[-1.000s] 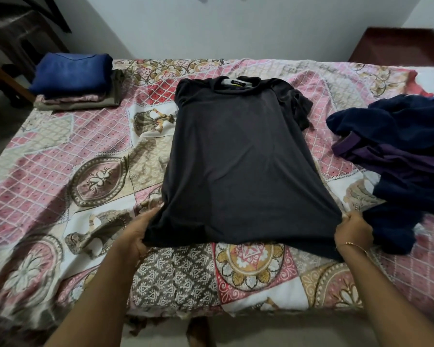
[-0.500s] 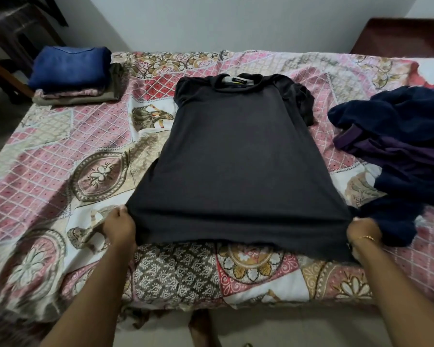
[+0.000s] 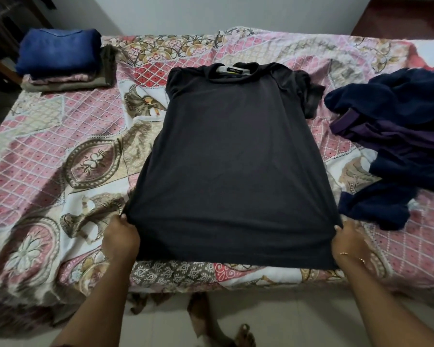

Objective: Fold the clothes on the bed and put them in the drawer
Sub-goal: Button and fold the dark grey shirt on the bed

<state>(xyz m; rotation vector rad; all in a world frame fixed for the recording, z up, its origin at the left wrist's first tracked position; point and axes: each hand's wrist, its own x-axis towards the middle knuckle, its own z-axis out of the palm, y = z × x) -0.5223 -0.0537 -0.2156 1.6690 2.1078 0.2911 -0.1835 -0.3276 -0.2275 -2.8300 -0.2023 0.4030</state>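
The dark grey T-shirt (image 3: 236, 156) lay spread flat on the bed (image 3: 48, 151), collar at the far side w/ a small label showing, hem toward me at the near edge. My left hand (image 3: 120, 240) had its fingers curled round the hem's left corner, gripping the cloth; my right hand (image 3: 350, 242) gripped the right corner the same way, a thin bracelet (image 3: 353, 256) on that wrist. Between the two hands the hem was pulled taut & straight. The right sleeve (image 3: 311, 98) stuck out bunched; the left one was tucked in close to the body. At the bed's far left corner sat a stack of folded clothes (image 3: 60, 61), blue one on top. On the right, just beside the shirt, lay an unfolded heap of navy & purple clothes (image 3: 396, 146). My foot (image 3: 243, 336) showed on the floor below the bed edge.
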